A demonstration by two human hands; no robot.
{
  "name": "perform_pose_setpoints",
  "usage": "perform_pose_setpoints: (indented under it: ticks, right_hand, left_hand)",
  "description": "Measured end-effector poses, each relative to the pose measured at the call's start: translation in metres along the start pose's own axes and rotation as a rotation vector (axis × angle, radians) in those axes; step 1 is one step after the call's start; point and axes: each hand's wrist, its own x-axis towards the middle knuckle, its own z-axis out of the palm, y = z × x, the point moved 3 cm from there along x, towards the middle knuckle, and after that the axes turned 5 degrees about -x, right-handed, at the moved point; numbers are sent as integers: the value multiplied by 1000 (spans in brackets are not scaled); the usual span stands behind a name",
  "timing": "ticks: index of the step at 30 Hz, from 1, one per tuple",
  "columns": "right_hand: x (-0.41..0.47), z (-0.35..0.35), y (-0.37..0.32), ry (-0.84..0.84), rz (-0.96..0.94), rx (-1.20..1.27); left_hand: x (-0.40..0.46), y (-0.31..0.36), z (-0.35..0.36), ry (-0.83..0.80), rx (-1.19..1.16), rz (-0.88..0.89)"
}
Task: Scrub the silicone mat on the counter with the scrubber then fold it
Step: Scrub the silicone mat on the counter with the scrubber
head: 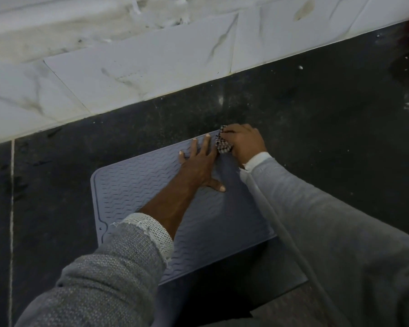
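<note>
So the grey-blue ribbed silicone mat (151, 197) is lying flat on the dark speckled stone surface (316, 126), long axis running from the near-left corner up toward the far-right, roughly parallel with the white marbled wall tiles (139, 74) behind it. The left hand (198, 166) is spread flat on the far half of the mat, fingers (207, 142) straight and pointing at the far edge, basically pinning it down. Right next to it, touching or nearly so, the right hand (244, 142) has its fingers curled around a small black-and-white checked scrubber (223, 143), sitting right at the mat's far-right corner. That's the bit that matters: the scrubber is at the very far end, so nearly all the mat lies back toward the person, below and left of that hand. I'd guess the scrubbing is in progress, with strokes needing to come back along the long axis while the left hand holds things steady. No fold anywhere yet, as far as I can see.
</note>
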Motion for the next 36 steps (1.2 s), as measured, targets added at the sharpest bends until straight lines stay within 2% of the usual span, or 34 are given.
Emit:
perform_pose_setpoints:
  ticks: [3, 10, 15, 18, 21, 26, 29, 32, 36]
  right_hand:
    - [-8, 7, -5, -90, 16, -68]
    - [-109, 5, 12, -28, 5, 39]
    - [-81, -6, 10, 85, 24, 91]
    - [-52, -2, -6, -23, -4, 0]
    - [-64, 6, -12, -74, -33, -47]
    - [-139, 5, -1, 81, -63, 14]
    - [-145, 8, 0, 68, -40, 18]
    - [-140, 11, 2, -3, -12, -8]
    - [-134, 13, 8, -108, 13, 0]
  left_hand:
    - [0, 0, 0, -9, 5, 1]
    - [2, -2, 1, -28, -27, 7]
    - [3, -2, 3, -13, -11, -3]
    - [2, -3, 3, 3, -6, 1]
    - [3, -3, 2, -13, -5, 3]
    - [-1, -1, -1, -25, -38, 14]
    - [-8, 2, -4, -12, -30, 14]
    - [-20, 11, -5, 51, 6, -2]
    - [-51, 37, 13, 314, 107, 53]
